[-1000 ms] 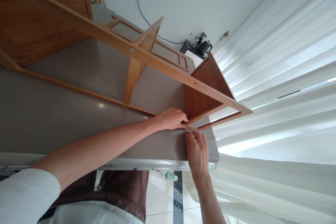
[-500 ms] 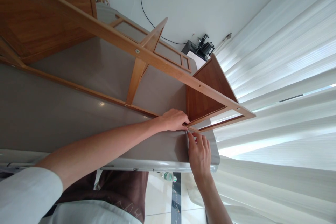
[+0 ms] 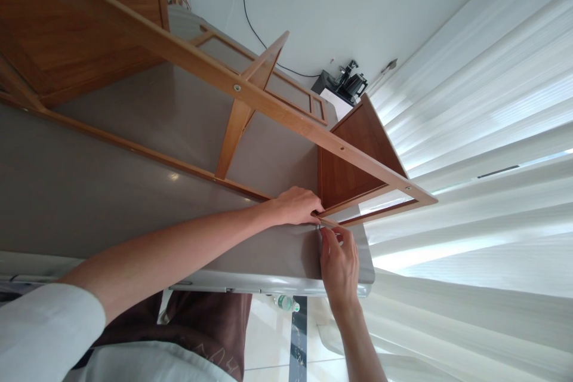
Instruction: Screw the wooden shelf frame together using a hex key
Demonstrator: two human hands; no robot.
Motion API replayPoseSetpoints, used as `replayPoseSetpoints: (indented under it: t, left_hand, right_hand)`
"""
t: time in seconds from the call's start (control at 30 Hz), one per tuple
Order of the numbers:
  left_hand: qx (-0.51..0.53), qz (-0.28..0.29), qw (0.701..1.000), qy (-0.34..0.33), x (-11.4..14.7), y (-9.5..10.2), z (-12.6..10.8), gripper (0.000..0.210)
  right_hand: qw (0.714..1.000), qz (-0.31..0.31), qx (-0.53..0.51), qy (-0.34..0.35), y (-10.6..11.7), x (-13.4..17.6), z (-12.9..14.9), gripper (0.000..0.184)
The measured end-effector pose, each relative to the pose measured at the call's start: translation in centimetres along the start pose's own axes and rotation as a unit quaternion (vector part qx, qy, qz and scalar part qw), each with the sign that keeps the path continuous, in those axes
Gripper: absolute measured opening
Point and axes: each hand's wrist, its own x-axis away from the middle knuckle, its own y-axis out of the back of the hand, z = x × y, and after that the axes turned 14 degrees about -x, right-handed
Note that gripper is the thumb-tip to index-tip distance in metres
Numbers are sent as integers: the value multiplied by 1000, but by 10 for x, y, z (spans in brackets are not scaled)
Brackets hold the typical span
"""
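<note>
A wooden shelf frame (image 3: pixel 286 117) lies on its side on a grey-covered table, its long rails running from upper left to right. My left hand (image 3: pixel 298 205) is closed around the lower rail near the right end, next to the brown end shelf panel (image 3: pixel 349 158). Just below it, my right hand (image 3: pixel 340 259) is closed in a pinch at the outer face of that rail. A thin dark bit shows by its fingertips, and something small and pale shows between the fingers; I cannot make out what they are.
Behind the frame lies a slatted wooden piece (image 3: pixel 295 92). A black appliance (image 3: pixel 353 83) sits on a small cabinet by the wall. White curtains (image 3: pixel 470 221) hang close at the right. A plastic bottle (image 3: pixel 285 303) is on the floor below the table edge (image 3: pixel 268 283).
My right hand's fingers have shifted slightly at the rail, and the pale bit between them shows differently. My left hand keeps its place. The whole view has moved a little.
</note>
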Motion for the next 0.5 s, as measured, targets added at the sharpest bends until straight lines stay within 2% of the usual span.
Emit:
replayPoseSetpoints:
  t: [0.3,0.5]
  left_hand:
    - [-2,5,1000,7,0,1,-1,21]
    - [-2,2,1000,8,0,0,0,21]
  right_hand:
    - [994,-11,-98,-42,-5,2,-10,25]
    - [993,-14,-103,-55,-7,5,-11,24]
